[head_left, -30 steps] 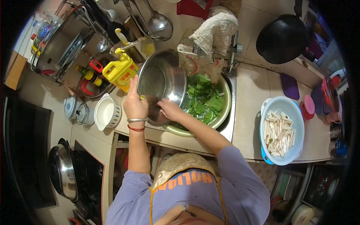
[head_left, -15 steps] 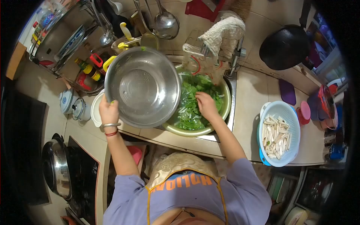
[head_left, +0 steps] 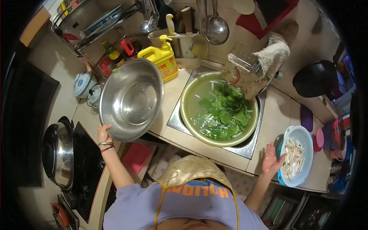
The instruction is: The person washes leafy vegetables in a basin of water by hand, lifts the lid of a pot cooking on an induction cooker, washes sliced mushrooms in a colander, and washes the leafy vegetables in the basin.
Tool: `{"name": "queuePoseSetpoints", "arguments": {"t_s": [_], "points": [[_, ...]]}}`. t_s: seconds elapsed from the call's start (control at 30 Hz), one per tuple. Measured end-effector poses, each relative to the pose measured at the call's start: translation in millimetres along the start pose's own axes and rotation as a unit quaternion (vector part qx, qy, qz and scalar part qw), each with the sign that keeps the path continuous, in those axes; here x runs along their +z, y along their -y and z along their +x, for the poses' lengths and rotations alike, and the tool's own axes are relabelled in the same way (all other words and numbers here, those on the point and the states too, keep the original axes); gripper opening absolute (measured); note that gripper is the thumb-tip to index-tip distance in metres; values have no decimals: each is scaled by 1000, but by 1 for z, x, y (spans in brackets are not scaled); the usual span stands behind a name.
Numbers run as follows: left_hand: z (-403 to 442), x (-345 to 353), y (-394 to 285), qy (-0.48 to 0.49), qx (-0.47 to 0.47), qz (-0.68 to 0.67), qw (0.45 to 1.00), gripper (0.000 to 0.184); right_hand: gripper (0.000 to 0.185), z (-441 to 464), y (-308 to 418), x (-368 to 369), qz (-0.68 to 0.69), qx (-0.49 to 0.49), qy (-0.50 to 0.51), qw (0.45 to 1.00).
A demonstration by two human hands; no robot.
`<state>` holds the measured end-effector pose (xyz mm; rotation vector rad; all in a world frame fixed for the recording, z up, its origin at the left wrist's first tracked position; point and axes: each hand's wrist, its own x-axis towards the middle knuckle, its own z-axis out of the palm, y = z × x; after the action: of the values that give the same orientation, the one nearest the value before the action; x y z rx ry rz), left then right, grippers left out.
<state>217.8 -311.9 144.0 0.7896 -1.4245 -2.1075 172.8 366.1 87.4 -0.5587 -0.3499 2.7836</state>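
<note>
My left hand (head_left: 104, 134) grips the rim of a large stainless steel basin (head_left: 134, 100), held tilted above the left counter; its inside looks bare. At the right, my right hand (head_left: 271, 160) is open, fingers spread and palm showing, beside a light blue colander (head_left: 305, 153). Whether the thumb touches the colander's rim I cannot tell. Pale cut strips (head_left: 293, 163) lie inside the colander. In the sink, a greenish-gold basin (head_left: 188, 128) holds water and chopped leafy greens (head_left: 228, 107).
A yellow detergent bottle (head_left: 165, 63) stands behind the steel basin. A cloth-wrapped faucet (head_left: 274, 53) rises behind the sink (head_left: 247, 150). Ladles (head_left: 218, 30) and a black pan (head_left: 315, 78) hang on the wall. Left are a cooktop (head_left: 85, 165) and a steel pot (head_left: 59, 157).
My right hand has left the greens and moved right to the colander, opening. My left hand has carried the steel basin left, away from the sink basin. The view has shifted.
</note>
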Motion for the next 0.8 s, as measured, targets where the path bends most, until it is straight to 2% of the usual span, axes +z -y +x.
{"name": "queuePoseSetpoints", "arguments": {"t_s": [0.1,0.23,0.33,0.43,0.47,0.53,0.57,0.6,0.63,0.67,0.7,0.73,0.77,0.8], "points": [[11,-20,-16,-21,14,-6,1000,31,64,6,5,3,52,-36,-27,998],[38,-41,-22,-51,6,5,999,35,56,26,42,-26,78,-176,23,981],[51,-45,-25,-60,2,10,998,35,48,17,75,-20,135,-175,-83,972],[61,-52,-22,-50,7,0,999,30,43,26,94,-40,108,-223,-62,967],[66,-57,-21,-55,-4,-9,998,29,41,37,84,-51,-23,-202,-25,979],[72,-64,-20,-67,-29,-25,997,27,38,51,55,-70,-285,-151,47,945],[75,-68,-19,-63,-23,-32,997,27,32,-2,-46,26,-328,-145,-36,933],[78,-72,-19,-59,-17,-39,997,27,29,11,-85,27,-350,-44,87,932],[81,-77,-20,-56,-12,-44,997,27,27,19,-126,31,-391,87,143,905],[81,-79,-24,-55,-9,-49,997,27,33,-11,-191,82,-403,152,92,898],[80,-77,-28,-53,-4,-55,997,27,40,-16,-241,97,-493,237,139,825],[77,-74,-31,-51,1,-62,997,27,45,-17,-289,100,-488,320,202,786],[73,-70,-36,-41,1,-65,997,27,51,-25,-333,113,-526,359,233,735],[67,-63,-41,-34,3,-68,997,28,62,-22,-379,121,-552,376,315,674]]}}
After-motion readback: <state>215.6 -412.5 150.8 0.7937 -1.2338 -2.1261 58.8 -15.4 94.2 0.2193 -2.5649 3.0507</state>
